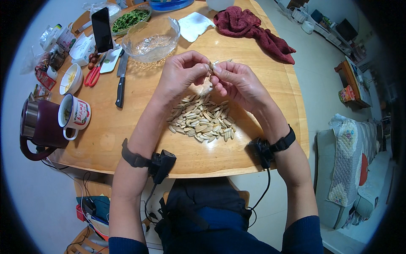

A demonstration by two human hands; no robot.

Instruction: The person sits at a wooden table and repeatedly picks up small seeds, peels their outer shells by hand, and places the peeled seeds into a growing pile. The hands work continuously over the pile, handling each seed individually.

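Note:
My left hand and my right hand meet above the wooden table. Between their thumbs and fingertips they pinch a small sunflower seed, partly covered by the fingers. Just below my hands spreads a pile of pale, striped sunflower seeds in their shells. A few more pieces lie beyond my fingertips, too small to tell whether they are whole seeds or empty shells. Each wrist wears a strap with a black device, one on the left and one on the right.
A kitchen knife, red-handled scissors and an enamel mug stand or lie leftward. Farther back are a clear glass bowl, a propped phone, a plate of greens, a white tissue and a maroon towel.

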